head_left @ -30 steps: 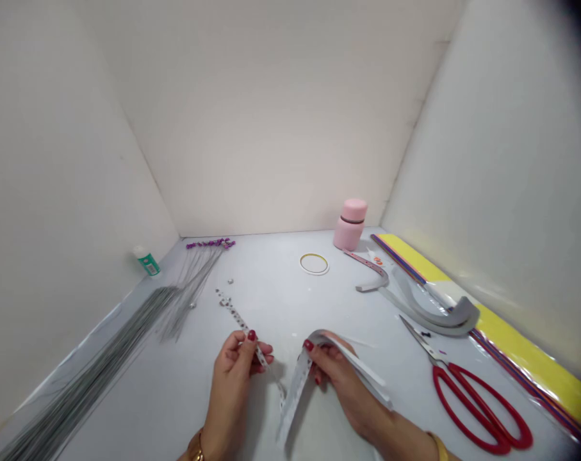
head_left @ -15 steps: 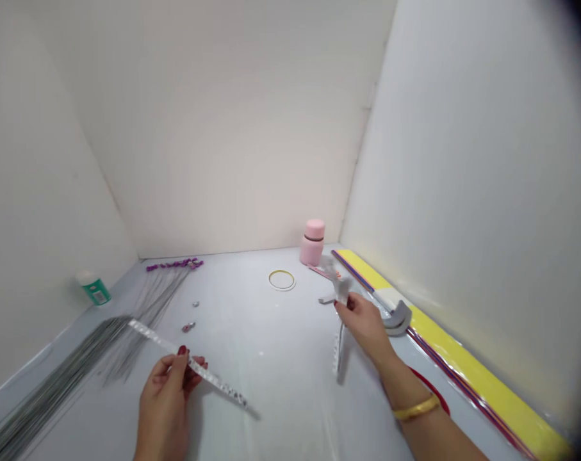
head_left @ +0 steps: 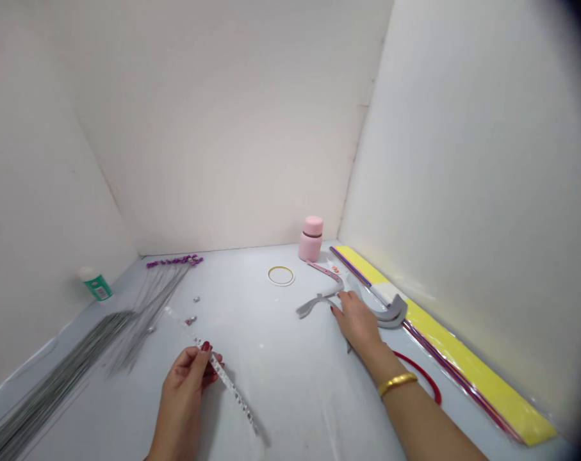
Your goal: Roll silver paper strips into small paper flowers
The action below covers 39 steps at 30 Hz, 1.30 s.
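My left hand [head_left: 187, 390] pinches a narrow white strip with a shiny silver and dark pattern [head_left: 235, 390] between thumb and fingers. The strip slants down to the right above the table; its upper-left end is blurred. On the right, my right hand [head_left: 358, 325] is low at the tabletop, its thumb and fingertips closed around a curved grey strip [head_left: 314, 304]. Part of that strip is hidden under the fingers, and a dark pointed end shows below the palm. Another curved grey band [head_left: 391, 314] lies just right of this hand.
Grey wires [head_left: 69, 349] and purple-tipped stems [head_left: 175, 261] lie left, near a green-and-white container [head_left: 98, 287]. Small silver pieces [head_left: 191, 320] are close by. A tape ring [head_left: 281, 276], pink bottle [head_left: 311, 238], pink strip [head_left: 325, 271], red loop [head_left: 427, 374] and yellow pack [head_left: 463, 362] lie around.
My right hand has lowered the grey strip from mid-air onto the table. My left hand has shifted right, and the patterned strip has turned steeper.
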Each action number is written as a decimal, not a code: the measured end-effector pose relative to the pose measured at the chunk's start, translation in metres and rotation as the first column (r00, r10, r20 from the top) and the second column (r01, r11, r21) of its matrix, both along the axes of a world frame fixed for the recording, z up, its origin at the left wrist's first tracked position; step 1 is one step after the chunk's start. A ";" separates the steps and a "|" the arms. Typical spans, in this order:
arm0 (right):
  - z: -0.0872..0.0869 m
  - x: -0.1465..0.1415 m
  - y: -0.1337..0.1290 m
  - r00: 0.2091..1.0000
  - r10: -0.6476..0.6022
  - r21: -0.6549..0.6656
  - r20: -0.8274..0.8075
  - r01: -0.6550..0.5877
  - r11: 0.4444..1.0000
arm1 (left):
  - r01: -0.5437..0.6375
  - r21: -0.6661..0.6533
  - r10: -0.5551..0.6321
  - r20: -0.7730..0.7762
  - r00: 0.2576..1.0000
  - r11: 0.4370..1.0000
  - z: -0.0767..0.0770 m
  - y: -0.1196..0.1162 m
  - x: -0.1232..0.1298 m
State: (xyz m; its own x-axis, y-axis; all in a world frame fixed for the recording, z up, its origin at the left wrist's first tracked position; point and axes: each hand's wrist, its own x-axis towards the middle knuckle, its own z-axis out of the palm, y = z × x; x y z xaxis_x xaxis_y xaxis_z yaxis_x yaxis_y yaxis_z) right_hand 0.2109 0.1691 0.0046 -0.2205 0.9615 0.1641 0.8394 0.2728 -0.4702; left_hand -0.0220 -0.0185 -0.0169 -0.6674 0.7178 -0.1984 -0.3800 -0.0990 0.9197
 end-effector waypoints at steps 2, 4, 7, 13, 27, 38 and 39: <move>0.007 -0.008 -0.010 0.994 0.058 0.012 -0.090 -0.058 0.998 | -0.008 0.007 0.008 -0.011 1.000 1.000 0.000 -0.001 0.004; 0.010 -0.022 -0.028 0.964 0.184 -0.042 -0.190 -0.195 0.980 | 0.025 0.009 -0.025 -0.028 0.999 1.000 0.001 -0.002 0.008; 0.001 -0.050 -0.070 0.856 0.390 -0.200 -0.340 -0.471 0.859 | 0.028 -0.010 -0.028 -0.047 0.999 1.000 0.004 -0.001 0.014; -0.026 -0.080 -0.129 0.630 0.309 -0.448 -0.712 -0.747 0.491 | 0.039 -0.030 -0.041 -0.060 0.997 0.999 0.007 0.001 0.017; -0.021 -0.079 -0.125 0.677 0.169 -0.537 -0.717 -0.690 0.485 | -0.119 -0.030 0.107 -0.268 0.957 0.992 0.003 0.000 0.008; -0.016 -0.069 -0.111 0.641 0.294 -0.436 -0.709 -0.726 0.533 | 0.212 -0.206 -0.171 -0.970 -0.174 0.955 0.009 -0.008 0.001; -0.016 -0.068 -0.109 0.651 0.332 -0.421 -0.682 -0.722 0.549 | 0.188 -0.208 -0.173 -0.967 -0.186 0.960 0.011 -0.007 0.001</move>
